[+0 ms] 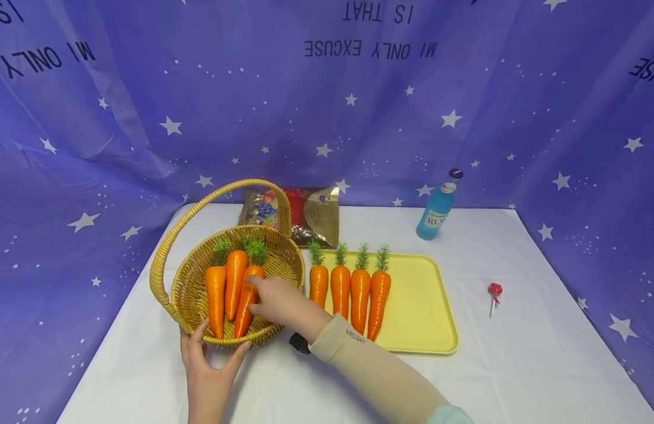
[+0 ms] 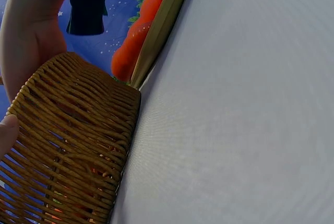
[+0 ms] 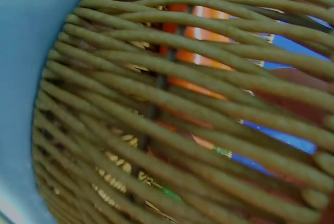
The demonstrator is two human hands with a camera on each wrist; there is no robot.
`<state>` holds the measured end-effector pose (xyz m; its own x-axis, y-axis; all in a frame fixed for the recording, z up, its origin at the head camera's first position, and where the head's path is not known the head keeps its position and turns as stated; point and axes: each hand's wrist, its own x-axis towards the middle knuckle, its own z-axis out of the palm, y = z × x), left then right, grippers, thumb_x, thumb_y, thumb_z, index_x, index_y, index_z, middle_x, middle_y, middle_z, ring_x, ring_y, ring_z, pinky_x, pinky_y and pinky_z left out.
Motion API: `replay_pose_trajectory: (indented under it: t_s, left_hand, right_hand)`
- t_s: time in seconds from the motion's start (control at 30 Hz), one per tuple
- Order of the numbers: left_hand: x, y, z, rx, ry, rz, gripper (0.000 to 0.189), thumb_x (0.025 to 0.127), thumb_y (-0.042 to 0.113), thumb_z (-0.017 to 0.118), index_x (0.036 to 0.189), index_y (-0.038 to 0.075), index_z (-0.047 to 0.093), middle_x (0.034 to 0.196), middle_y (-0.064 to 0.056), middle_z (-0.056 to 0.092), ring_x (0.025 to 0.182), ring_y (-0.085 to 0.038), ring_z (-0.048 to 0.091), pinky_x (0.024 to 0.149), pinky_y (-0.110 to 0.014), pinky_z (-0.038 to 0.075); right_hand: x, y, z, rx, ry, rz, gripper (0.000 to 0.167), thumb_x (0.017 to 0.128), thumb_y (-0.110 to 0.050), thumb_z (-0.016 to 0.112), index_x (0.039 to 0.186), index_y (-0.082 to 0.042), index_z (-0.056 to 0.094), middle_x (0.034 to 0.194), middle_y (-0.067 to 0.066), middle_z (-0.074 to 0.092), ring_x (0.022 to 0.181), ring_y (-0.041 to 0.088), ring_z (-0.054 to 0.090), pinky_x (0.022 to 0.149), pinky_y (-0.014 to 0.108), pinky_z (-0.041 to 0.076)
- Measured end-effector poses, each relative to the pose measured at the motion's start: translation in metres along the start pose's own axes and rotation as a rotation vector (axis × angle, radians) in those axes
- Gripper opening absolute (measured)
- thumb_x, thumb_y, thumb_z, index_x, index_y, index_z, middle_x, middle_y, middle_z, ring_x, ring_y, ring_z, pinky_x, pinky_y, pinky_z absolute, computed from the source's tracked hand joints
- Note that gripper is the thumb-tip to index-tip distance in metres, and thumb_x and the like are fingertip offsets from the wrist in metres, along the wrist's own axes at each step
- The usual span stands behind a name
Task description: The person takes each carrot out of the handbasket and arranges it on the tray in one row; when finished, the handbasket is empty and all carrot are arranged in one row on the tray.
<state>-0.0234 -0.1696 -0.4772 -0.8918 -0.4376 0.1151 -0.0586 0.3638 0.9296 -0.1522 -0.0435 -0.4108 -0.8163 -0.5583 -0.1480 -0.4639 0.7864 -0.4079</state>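
Note:
Three orange carrots with green tops lie in a wicker basket (image 1: 297, 250). My right hand (image 1: 281, 300) reaches over the basket's right rim and grips the rightmost carrot (image 1: 244, 315), thumb and fingers on its upper half. Beside it are the middle carrot (image 1: 235, 277) and the left carrot (image 1: 215, 294). My left hand (image 1: 207, 368) rests against the basket's front, fingers and thumb spread along the rim near the foot of the handle. In the left wrist view a fingertip (image 2: 7, 132) touches the woven wall (image 2: 78, 130). Orange shows through the weave (image 3: 156, 93) in the right wrist view.
Right of the basket, a yellow tray (image 1: 417, 300) bears several more carrots (image 1: 361, 294) in a row. Behind stands a shiny snack bag (image 1: 318, 218). A blue bottle (image 1: 435, 212) is at the back right, a red lollipop (image 1: 494, 290) at the right. A star-printed cloth (image 1: 390, 135) hangs behind.

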Motion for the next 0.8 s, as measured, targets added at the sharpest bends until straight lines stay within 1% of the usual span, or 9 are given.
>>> replay_pose_trajectory:
  t_s: [0.1, 0.2, 0.33, 0.47, 0.63, 0.8]
  left_hand:
    - [0.0, 0.0, 0.0, -0.008, 0.003, -0.005, 0.087, 0.076, 0.017, 0.084, 0.144, 0.007, 0.031, 0.159, -0.009, -0.012, 0.144, -0.029, -0.002, 0.11, -0.06, 0.022]
    - [0.0, 0.0, 0.0, -0.007, 0.003, -0.005, 0.088, 0.076, 0.016, 0.084, 0.145, 0.008, 0.031, 0.159, -0.009, -0.012, 0.144, -0.029, -0.002, 0.111, -0.06, 0.022]
    - [0.0, 0.0, 0.0, 0.0, -0.003, -0.009, 0.088, 0.076, 0.018, 0.084, 0.145, 0.008, 0.031, 0.159, -0.009, -0.013, 0.144, -0.029, -0.002, 0.11, -0.061, 0.022]
    - [0.001, 0.0, 0.0, -0.014, 0.0, -0.002, 0.087, 0.076, 0.017, 0.084, 0.145, 0.008, 0.031, 0.159, -0.006, -0.012, 0.145, -0.027, -0.001, 0.111, -0.06, 0.021]
    - [0.001, 0.0, 0.001, -0.029, 0.006, 0.015, 0.087, 0.075, 0.015, 0.084, 0.144, 0.008, 0.032, 0.159, -0.004, -0.011, 0.145, -0.026, 0.0, 0.111, -0.06, 0.021]
    - [0.0, 0.0, 0.001, -0.025, 0.009, 0.017, 0.087, 0.075, 0.015, 0.085, 0.144, 0.007, 0.032, 0.159, -0.006, -0.011, 0.144, -0.027, 0.0, 0.11, -0.061, 0.021]
  right_hand:
    - [0.006, -0.002, 0.006, -0.005, -0.007, 0.004, 0.055, 0.09, -0.036, 0.068, 0.14, -0.021, 0.049, 0.089, -0.006, 0.068, 0.068, 0.007, 0.056, 0.058, 0.02, 0.045]
    - [0.012, -0.004, 0.012, -0.003, -0.012, 0.002, 0.054, 0.089, -0.037, 0.069, 0.138, -0.021, 0.052, 0.102, -0.007, 0.069, 0.077, 0.006, 0.058, 0.065, 0.02, 0.047]
    - [0.017, -0.006, 0.016, 0.021, -0.035, 0.014, 0.052, 0.089, -0.035, 0.069, 0.137, -0.023, 0.054, 0.109, -0.008, 0.067, 0.079, 0.006, 0.057, 0.067, 0.019, 0.046]
    - [0.02, -0.007, 0.016, 0.032, -0.041, 0.014, 0.049, 0.089, -0.033, 0.069, 0.136, -0.024, 0.056, 0.115, -0.009, 0.066, 0.081, 0.006, 0.056, 0.067, 0.019, 0.044]
    - [0.022, -0.008, 0.017, 0.025, -0.033, -0.006, 0.047, 0.089, -0.032, 0.068, 0.135, -0.023, 0.057, 0.115, -0.008, 0.066, 0.084, 0.006, 0.057, 0.068, 0.019, 0.045]
    - [0.022, -0.006, 0.016, 0.071, -0.025, 0.011, 0.041, 0.091, -0.033, 0.067, 0.13, -0.024, 0.061, 0.104, -0.009, 0.069, 0.076, 0.007, 0.055, 0.064, 0.019, 0.043]
